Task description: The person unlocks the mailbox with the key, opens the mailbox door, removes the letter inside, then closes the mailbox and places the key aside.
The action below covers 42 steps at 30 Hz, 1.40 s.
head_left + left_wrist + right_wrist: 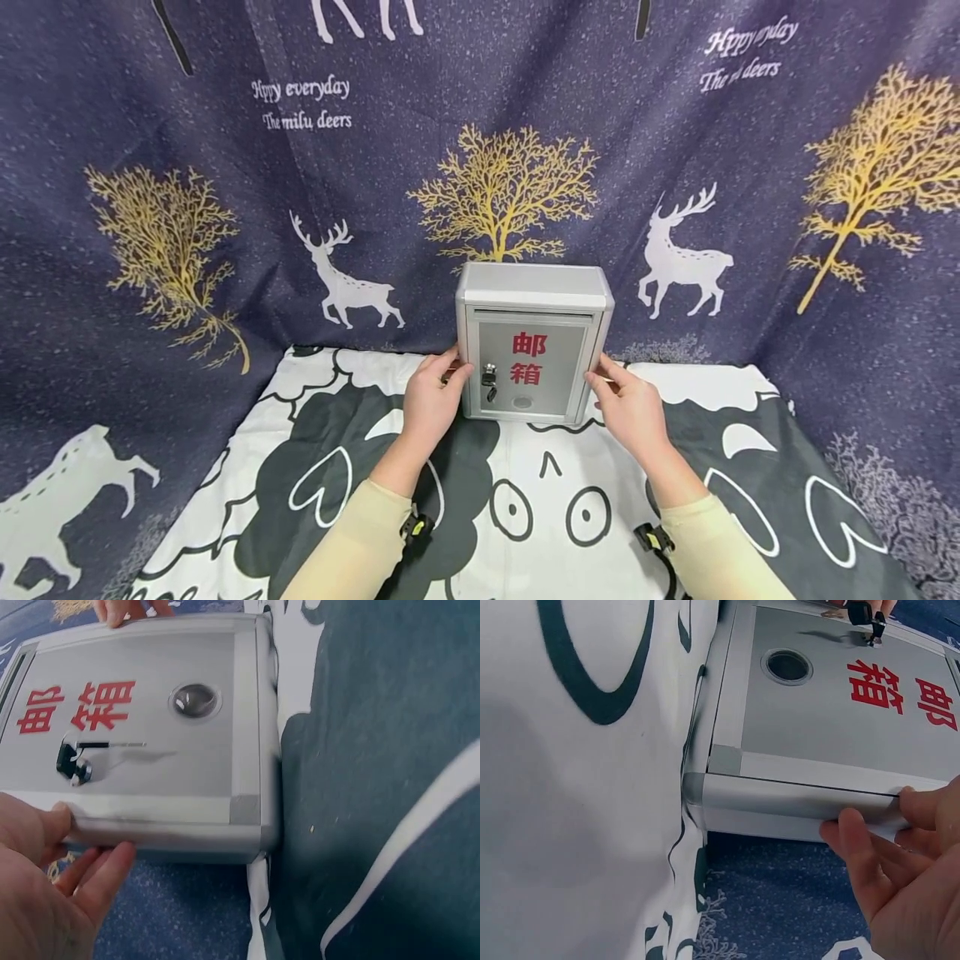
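Head view: at the left side of the silver metal mailbox (551,346), the left hand (432,396) holds its edge, thumb in front. Just inside that edge is a keyed lock (489,375). The mailbox stands upright on cartoon-print cloth (543,492), door facing the person. At its right side, the right hand (633,408) grips likewise, probably for balanced, steady support.

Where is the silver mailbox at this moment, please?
In the head view, the silver mailbox is just right of centre, between the left hand and the right hand, near the far edge of the black-and-white cloth.
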### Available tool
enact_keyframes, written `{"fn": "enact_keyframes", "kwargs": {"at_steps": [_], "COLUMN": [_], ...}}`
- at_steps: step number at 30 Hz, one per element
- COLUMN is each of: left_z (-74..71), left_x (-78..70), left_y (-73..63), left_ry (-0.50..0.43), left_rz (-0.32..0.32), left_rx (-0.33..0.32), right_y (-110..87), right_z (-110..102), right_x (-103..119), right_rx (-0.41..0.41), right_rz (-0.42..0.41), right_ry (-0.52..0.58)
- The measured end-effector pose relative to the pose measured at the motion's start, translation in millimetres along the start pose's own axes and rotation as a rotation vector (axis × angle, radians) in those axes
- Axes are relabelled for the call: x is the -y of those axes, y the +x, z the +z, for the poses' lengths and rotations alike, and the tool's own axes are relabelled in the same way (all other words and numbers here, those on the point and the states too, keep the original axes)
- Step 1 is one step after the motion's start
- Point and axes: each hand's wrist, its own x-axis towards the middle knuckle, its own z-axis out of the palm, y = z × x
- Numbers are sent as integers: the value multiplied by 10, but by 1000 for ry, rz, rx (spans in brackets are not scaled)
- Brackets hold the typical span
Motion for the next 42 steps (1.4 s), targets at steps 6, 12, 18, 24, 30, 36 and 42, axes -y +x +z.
{"fn": "enact_keyframes", "kwargs": {"at_steps": [6, 12, 18, 24, 30, 36, 42], "left_z": [-97, -157, -156, -144, -112, -77, -79], "left_x": [24, 47, 76, 90, 104, 115, 83], "left_y": [42, 69, 89, 78, 75, 68, 63], "left_ry": [10, -20, -72, -97, -156, -260, -285], "left_rz": [-18, -22, -38, -52, -72, -115, -146], "left_rx": [75, 95, 98, 94, 99, 102, 98], "right_y": [-22, -48, -66, -84, -95, -81, -62], "right_z": [1, 4, 15, 25, 53, 200, 397], "right_x": [11, 44, 72, 155, 235, 345, 507], "right_rx": [-14, -167, -377, -453, -469, -426, -353], "right_rz": [-77, -236, -398, -483, -550, -653, -745], "right_ry": [-97, -178, -243, -252, -248, -229, -213]}}
